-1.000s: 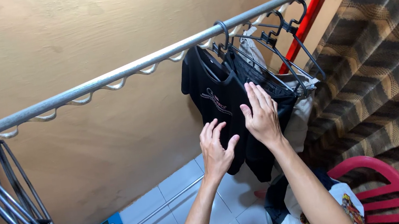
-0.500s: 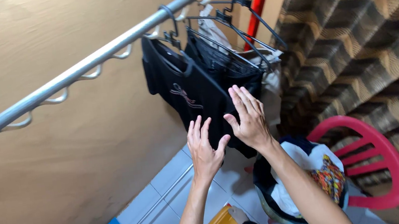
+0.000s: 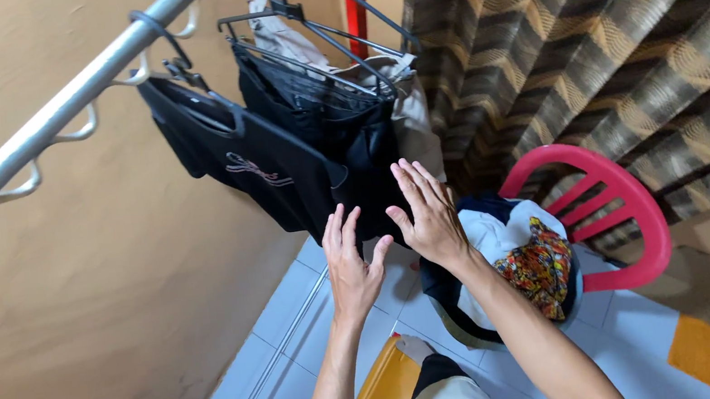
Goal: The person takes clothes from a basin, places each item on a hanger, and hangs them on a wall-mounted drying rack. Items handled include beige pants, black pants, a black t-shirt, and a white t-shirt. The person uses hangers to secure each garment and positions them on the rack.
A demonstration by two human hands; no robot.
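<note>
Black shirt (image 3: 264, 170) before spread, empty fingers (image 3: 415, 184) of both hands.

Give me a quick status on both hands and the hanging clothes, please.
Left hand open, empty. Right hand open, by black shirt on rail. Red chair of laundry beside.

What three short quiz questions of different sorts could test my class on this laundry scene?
1. True or false: both hands hold a hanger.
2. What colour is the chair beside the heap of clothes?
3. The black shirt hangs from: A) the rail B) the curtain C) the chair.

Key: 1. False; the left hand and right hand are open and empty. 2. Red. 3. A.
</note>
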